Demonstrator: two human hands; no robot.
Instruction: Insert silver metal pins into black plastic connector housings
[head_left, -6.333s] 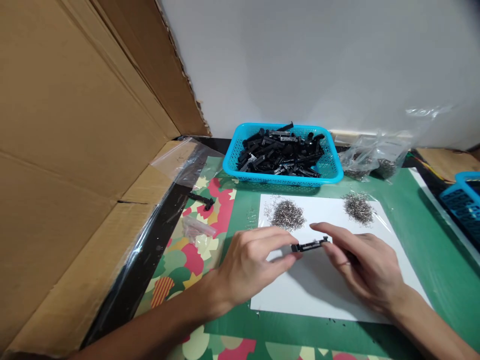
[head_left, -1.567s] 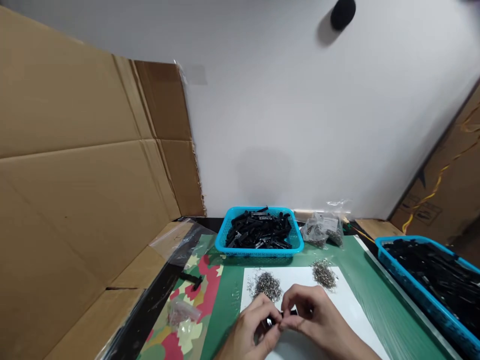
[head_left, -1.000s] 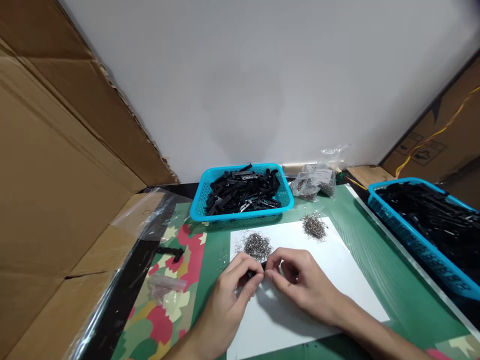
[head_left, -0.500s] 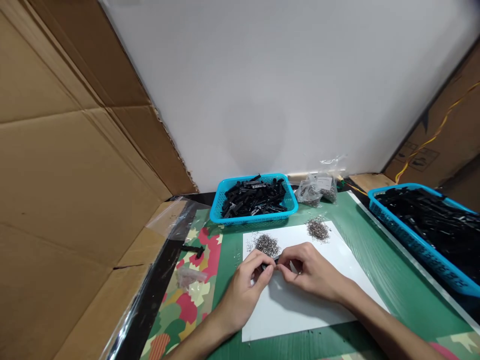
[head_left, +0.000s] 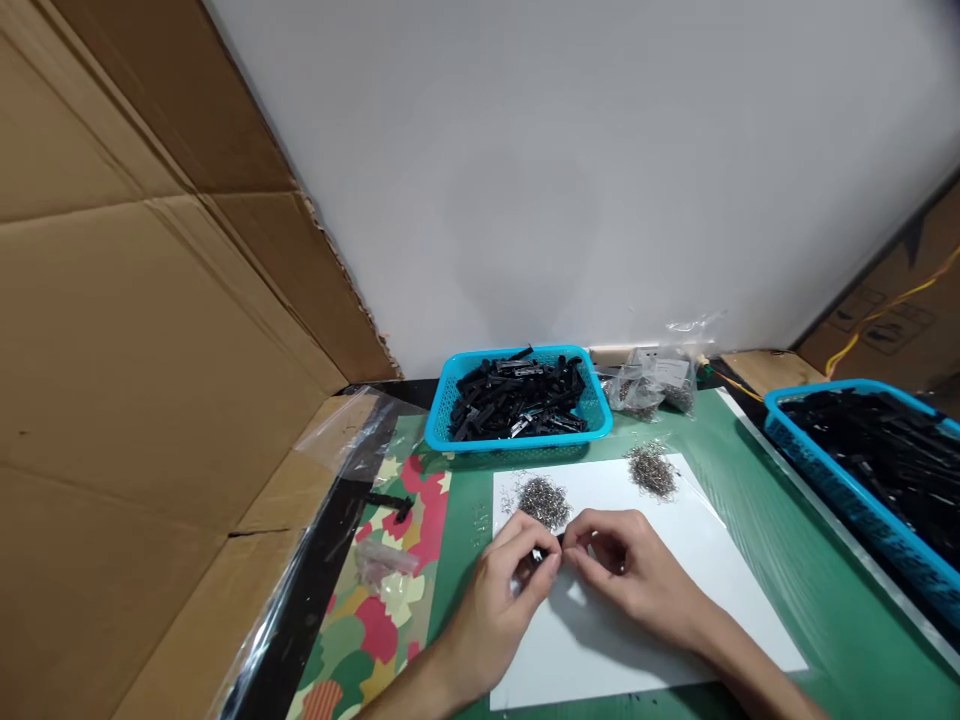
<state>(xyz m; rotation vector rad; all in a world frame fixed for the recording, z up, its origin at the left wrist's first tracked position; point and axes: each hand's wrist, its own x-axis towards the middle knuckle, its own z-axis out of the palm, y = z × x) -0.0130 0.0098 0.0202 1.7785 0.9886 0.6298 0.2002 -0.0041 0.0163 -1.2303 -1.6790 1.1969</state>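
Left hand: my left hand [head_left: 499,600] pinches a small black part [head_left: 538,555] between thumb and forefinger; most of it is hidden by the fingers.
Right hand: my right hand [head_left: 645,575] has thumb and fingertips drawn together at the part's right end; I cannot tell what, if anything, they grip.
Black part: held above the white sheet [head_left: 600,640], in front of the left metal pile [head_left: 543,502].
Metal pieces: tiny and silvery, in that pile and in the right metal pile [head_left: 652,472], near the sheet's far edge.
Baskets: the middle blue basket [head_left: 517,446], beyond the sheet, holds many black parts; the right blue basket [head_left: 817,475] is also full of black pieces.
Bags: clear bags [head_left: 649,387] stand just right of the middle basket.
Left side: a loose black piece [head_left: 397,505] and a small plastic bag [head_left: 386,562] lie on a colourful patterned strip [head_left: 375,635], near tall cardboard [head_left: 135,350].
Surface: green mat [head_left: 757,500] under the sheet.
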